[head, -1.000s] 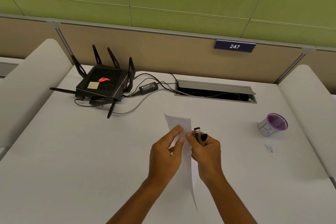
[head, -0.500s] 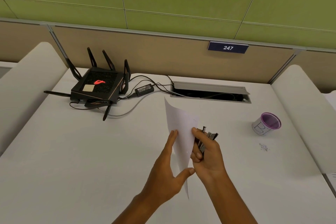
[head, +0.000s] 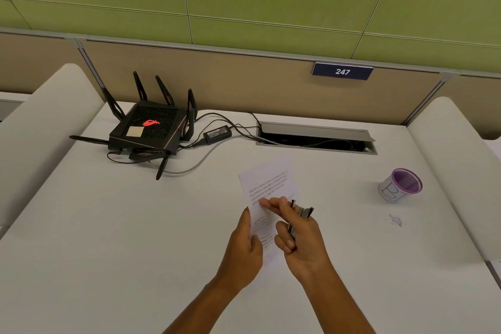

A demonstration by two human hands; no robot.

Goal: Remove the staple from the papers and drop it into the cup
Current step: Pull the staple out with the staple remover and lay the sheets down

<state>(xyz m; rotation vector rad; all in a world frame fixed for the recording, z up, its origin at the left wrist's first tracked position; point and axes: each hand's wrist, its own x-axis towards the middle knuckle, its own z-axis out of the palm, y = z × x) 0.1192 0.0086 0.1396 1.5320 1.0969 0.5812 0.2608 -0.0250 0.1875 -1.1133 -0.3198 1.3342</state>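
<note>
The left hand [head: 241, 249] fingers pinch the near left edge of the papers [head: 267, 192], thin white sheets with small printed lines. The right hand [head: 301, 241] fingers curl round a metal staple remover [head: 299, 215] (staple itself too small to see). The cup [head: 400, 186], purple-rimmed, stands far right on the smooth white table [head: 108, 238].

Left hand [head: 244, 249] holding papers [head: 267, 187], right hand [head: 301, 238] gripping apparent staple remover [head: 302, 211], cup [head: 401, 189] apart

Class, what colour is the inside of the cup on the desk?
Purple inside the cup; its outside is white. Head view.
</note>
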